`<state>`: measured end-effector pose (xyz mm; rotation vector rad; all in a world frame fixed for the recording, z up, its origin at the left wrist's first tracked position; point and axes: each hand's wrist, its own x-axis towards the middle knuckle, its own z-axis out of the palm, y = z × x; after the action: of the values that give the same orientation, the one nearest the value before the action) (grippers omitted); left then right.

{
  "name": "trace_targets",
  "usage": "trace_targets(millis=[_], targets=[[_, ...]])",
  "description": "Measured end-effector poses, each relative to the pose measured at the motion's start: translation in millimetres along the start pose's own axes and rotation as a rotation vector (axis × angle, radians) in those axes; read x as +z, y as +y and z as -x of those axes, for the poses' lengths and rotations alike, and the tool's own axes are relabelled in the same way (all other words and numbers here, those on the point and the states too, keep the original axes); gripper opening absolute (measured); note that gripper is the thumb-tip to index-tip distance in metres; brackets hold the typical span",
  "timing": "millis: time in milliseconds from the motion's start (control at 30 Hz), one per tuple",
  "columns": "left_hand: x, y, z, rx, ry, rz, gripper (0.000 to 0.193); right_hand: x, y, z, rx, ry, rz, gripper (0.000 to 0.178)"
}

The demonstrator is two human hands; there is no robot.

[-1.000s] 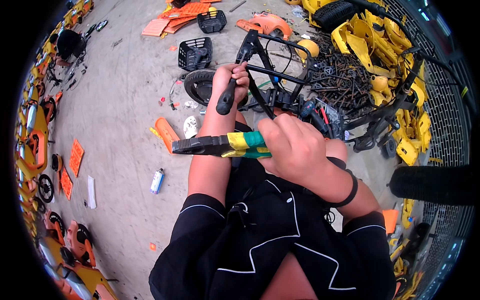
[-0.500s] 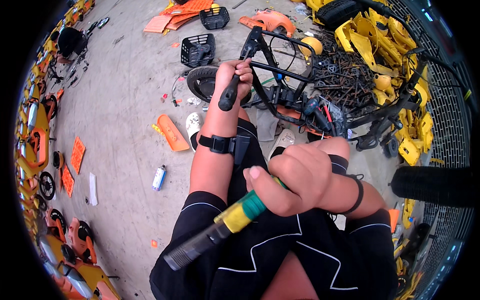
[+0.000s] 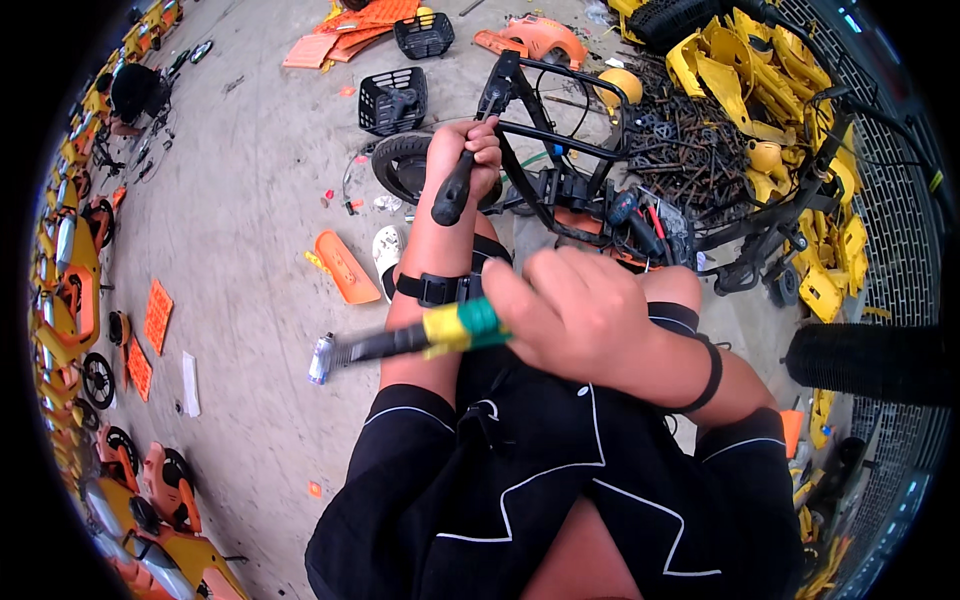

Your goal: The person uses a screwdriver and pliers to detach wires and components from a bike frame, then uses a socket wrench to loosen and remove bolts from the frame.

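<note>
My left hand point(image 3: 465, 155) is wrapped round the black handle of a screwdriver point(image 3: 453, 198). The shaft points away from me, and its tip end meets the upper left corner of a black bike frame point(image 3: 560, 140); exact contact is too small to tell. Closer to me, my right hand point(image 3: 585, 310) grips a tool with a green and yellow wrapped part and a dark ribbed end point(image 3: 455, 328). That tool is blurred, points left across my left forearm, and its other end is hidden by my hand. A black wheel point(image 3: 400, 168) lies beside the frame.
A cordless drill point(image 3: 635, 222) lies by the frame. Beyond are a pile of dark metal parts point(image 3: 690, 150), yellow panels point(image 3: 740, 80) and black baskets point(image 3: 393, 100). An orange tray-like piece point(image 3: 345, 268) and a spray can point(image 3: 321, 358) are on the left floor. Orange-yellow bikes point(image 3: 75, 290) line the left.
My right hand has moved up and away from me, and its tool has swung from pointing down-left to nearly level. My left hand and the screwdriver have stayed almost in place.
</note>
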<state>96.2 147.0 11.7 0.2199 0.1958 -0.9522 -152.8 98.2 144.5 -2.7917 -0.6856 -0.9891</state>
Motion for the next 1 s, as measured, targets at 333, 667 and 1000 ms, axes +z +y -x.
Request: trace_targets(millis=[333,667,1000], targets=[[2.5,0.4,-9.2,-0.049,0.02,0.024,0.017,23.8,25.9,22.0,0.3,-0.353,0.019,0.055],[4.4,-2.0,0.6,-0.006,0.02,0.021,0.019,21.9,17.6,19.9,0.037,-0.123,0.144,0.035],[-11.6,12.2,11.3,-0.079,-0.035,-0.004,0.031,-3.8,37.2,31.8,0.487,-0.09,-0.217,0.059]])
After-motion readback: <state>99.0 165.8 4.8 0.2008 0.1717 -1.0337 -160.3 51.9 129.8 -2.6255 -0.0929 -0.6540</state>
